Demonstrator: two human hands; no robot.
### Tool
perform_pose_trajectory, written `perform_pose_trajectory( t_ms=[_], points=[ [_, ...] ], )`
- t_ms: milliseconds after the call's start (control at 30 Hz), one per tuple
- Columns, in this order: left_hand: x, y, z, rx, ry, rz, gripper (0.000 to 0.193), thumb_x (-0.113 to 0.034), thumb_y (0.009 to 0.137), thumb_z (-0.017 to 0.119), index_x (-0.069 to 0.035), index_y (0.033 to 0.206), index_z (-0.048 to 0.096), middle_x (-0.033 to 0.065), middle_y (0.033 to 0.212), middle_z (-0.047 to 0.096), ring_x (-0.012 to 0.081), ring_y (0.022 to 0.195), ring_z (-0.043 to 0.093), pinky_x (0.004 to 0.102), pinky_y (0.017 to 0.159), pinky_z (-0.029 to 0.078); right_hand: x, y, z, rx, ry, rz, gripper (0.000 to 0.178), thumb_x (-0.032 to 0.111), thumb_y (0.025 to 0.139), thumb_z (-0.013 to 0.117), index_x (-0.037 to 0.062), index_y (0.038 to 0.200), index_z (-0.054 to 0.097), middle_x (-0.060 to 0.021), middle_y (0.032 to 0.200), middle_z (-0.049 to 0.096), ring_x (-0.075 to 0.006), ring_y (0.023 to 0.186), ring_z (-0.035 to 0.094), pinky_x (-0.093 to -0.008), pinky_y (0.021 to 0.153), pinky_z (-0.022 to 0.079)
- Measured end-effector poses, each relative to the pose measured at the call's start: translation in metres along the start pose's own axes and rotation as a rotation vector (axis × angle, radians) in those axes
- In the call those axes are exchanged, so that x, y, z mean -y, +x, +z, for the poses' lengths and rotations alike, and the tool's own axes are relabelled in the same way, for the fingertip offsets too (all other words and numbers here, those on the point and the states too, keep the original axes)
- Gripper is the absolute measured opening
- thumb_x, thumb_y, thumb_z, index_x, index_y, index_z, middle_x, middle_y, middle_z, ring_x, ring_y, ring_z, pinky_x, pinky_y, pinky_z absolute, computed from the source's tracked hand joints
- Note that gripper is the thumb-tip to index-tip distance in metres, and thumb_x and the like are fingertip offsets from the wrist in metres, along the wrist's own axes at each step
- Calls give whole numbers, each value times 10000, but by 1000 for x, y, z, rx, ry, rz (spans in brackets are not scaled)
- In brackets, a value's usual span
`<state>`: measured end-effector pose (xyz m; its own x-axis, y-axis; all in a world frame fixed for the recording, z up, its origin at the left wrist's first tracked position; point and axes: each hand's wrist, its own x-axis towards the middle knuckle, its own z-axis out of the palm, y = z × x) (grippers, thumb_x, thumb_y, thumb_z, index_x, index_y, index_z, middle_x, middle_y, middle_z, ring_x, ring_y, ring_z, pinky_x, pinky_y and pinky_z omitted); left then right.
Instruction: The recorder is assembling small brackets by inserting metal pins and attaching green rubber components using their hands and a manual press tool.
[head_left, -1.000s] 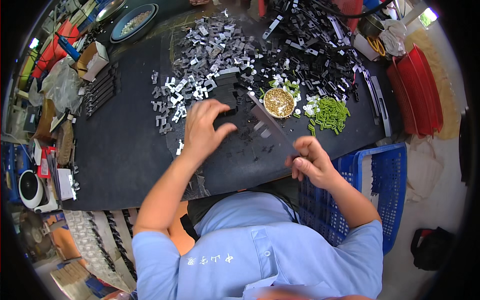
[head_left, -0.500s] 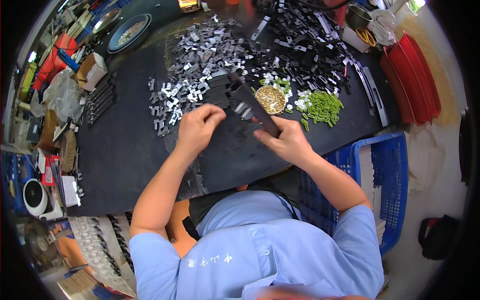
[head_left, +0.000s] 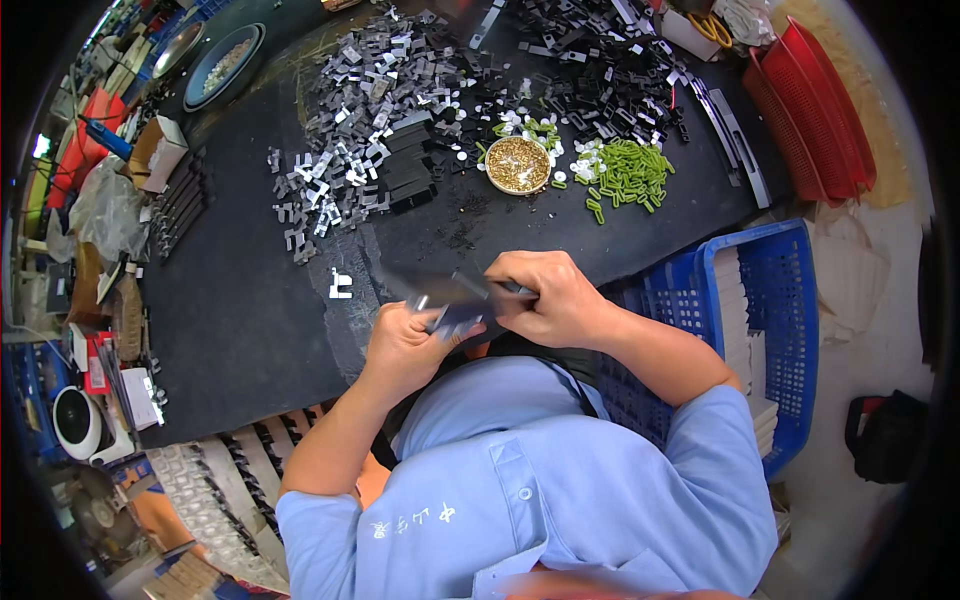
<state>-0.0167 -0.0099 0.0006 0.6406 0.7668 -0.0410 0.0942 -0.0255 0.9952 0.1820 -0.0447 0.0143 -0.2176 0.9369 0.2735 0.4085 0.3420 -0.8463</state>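
Close to my body, my left hand (head_left: 400,350) is closed around a dark channel-shaped metal bar (head_left: 450,292), which is smeared by motion. Shiny metal shows on it beside the left fingers. My right hand (head_left: 550,295) is curled shut at the bar's right end; its fingers hide part of what they grip. A lone silver bracket (head_left: 341,284) lies on the dark table left of the bar. Farther off are a heap of small metal brackets (head_left: 365,85), a row of dark bars (head_left: 410,170), a round dish of tiny brass-coloured parts (head_left: 518,165) and a pile of green oval pieces (head_left: 632,175).
Black metal parts (head_left: 590,70) are heaped at the far right, near long metal strips (head_left: 730,140). Red baskets (head_left: 815,120) stand at the table's right edge. A blue crate (head_left: 790,340) sits beside my right arm. Boxes and plastic bags (head_left: 112,205) crowd the left.
Both hands have drawn back toward my body with the dark bar. My left hand has come onto the bar. A silver bracket now lies alone on the table.
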Motion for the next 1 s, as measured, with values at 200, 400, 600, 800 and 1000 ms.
perform_pose_trajectory(
  t_ms=[200, 400, 600, 800, 1000],
  points=[
    [2, -1, 15, -148, 42, -24, 329, -55, 803, 682, -29, 1128, 633, 90, 867, 693, 104, 698, 647, 238, 603, 520, 3, -11, 10, -49, 254, 302, 148, 74, 783, 661, -9, 901, 630, -82, 756, 625, -125, 631, 597, -284, 551, 477],
    [-10, 2, 21, -158, 288, 109, 375, -15, 777, 687, -23, 1146, 618, 133, 946, 681, 143, 747, 671, 257, 635, 551, -4, -18, 18, -211, 249, 251, 141, 97, 810, 677, -4, 900, 636, -66, 771, 623, -92, 616, 559, -245, 546, 447],
    [-2, 3, 20, -211, 320, 209, 378, -28, 758, 707, -15, 1127, 626, 154, 962, 675, 180, 800, 678, 274, 662, 558, -13, -24, 22, -153, 449, 331, 69, 18, 858, 607, -32, 905, 618, -83, 888, 627, -108, 742, 575, -246, 646, 473],
    [0, 4, 21, -228, 430, 287, 382, -39, 723, 727, -10, 1094, 641, 156, 945, 676, 234, 807, 682, 293, 689, 546, -13, -26, 22, -177, 564, 355, 81, 21, 860, 609, -33, 918, 627, -113, 933, 626, -138, 791, 591, -255, 672, 486],
    [4, 6, 22, -241, 490, 364, 391, -38, 699, 735, -5, 1078, 643, 163, 933, 673, 262, 807, 678, 302, 685, 544, -7, -27, 19, -186, 741, 327, 80, 15, 857, 611, -26, 923, 630, -133, 956, 615, -157, 809, 596, -263, 681, 505]
  ],
)
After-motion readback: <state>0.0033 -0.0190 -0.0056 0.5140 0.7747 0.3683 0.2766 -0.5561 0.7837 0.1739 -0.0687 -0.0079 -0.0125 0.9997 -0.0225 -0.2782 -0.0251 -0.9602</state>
